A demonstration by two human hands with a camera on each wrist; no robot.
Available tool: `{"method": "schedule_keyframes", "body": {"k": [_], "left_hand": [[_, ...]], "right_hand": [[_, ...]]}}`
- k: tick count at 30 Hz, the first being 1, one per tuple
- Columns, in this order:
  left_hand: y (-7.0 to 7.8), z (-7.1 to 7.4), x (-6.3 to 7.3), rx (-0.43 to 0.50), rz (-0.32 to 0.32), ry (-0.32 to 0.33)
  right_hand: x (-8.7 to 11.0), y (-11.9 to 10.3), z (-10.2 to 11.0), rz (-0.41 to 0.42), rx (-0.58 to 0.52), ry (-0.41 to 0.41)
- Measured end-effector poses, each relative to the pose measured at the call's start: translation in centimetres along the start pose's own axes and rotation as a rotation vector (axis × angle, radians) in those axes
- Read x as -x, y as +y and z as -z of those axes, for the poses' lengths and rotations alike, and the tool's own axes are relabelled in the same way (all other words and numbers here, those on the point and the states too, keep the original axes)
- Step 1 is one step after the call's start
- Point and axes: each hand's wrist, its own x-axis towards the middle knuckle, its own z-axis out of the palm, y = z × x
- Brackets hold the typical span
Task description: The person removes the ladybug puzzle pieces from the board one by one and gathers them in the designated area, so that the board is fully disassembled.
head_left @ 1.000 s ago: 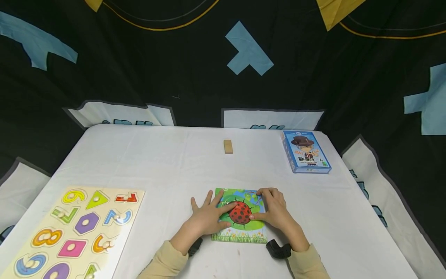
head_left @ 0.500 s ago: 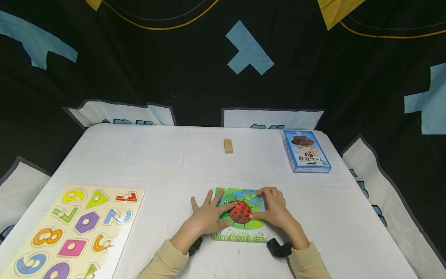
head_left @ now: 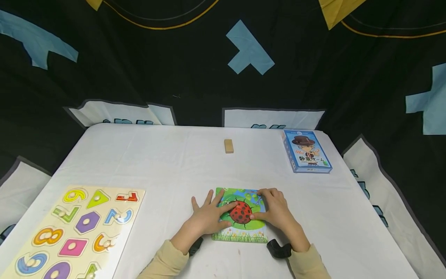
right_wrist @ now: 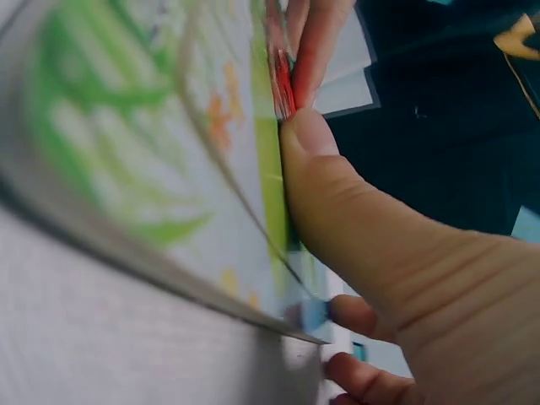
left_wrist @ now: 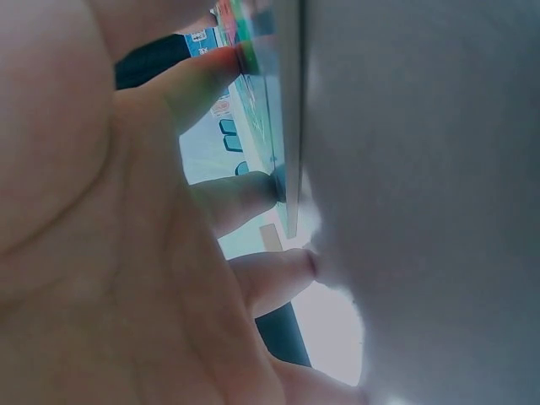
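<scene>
A square ladybug jigsaw puzzle (head_left: 240, 232) lies flat on the white table, its red ladybug (head_left: 241, 212) in the middle of a green picture. Spread wide, my left hand (head_left: 205, 217) rests over the puzzle's left side, with a fingertip on the ladybug and the outer fingers past the edge. My right hand (head_left: 277, 209) arches over the right side. Its thumb (right_wrist: 337, 194) presses on the ladybug's edge, while other fingertips touch the upper right corner and edge. A curved seam crosses the flowered lower part in the right wrist view.
A knobbed number-and-shape board (head_left: 115, 217) lies at the left. Beyond the puzzle is a small wooden block (head_left: 229, 146). At the back right sits a blue game box (head_left: 308, 151). A dark patterned cloth (head_left: 156, 69) surrounds the table.
</scene>
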Motion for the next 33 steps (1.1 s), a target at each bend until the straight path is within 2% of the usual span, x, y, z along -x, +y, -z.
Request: {"method": "schedule_keyframes", "body": {"k": [8,16,20,22,26,29,33], "left_hand": [[0.0,0.0,0.0,0.008,-0.001,0.001],[0.0,-0.1,-0.1,0.008,-0.001,-0.001],[-0.1,-0.1,-0.1,0.006,-0.001,0.0],[-0.1,-0.1,-0.1,0.006,0.0,-0.002],[-0.1,-0.1,-0.1,0.008,0.003,-0.005],[-0.1,-0.1,-0.1,0.007,0.003,-0.003],[-0.1,-0.1,-0.1,0.007,0.003,0.0]], "right_hand": [[-0.2,0.4,-0.2,-0.034,-0.093,-0.005],[-0.3,0.5,-0.1,-0.038,-0.129,0.007],[-0.4,0.6,0.0,-0.032,-0.223,0.022],[-0.4,0.7,0.0,-0.021,-0.286,0.013],[-0.4,0.9,0.1,0.012,-0.385,-0.054],[-0.4,1.1,0.2,0.047,-0.398,-0.103],[-0.5,1.7,0.4,0.088,-0.393,-0.098]]}}
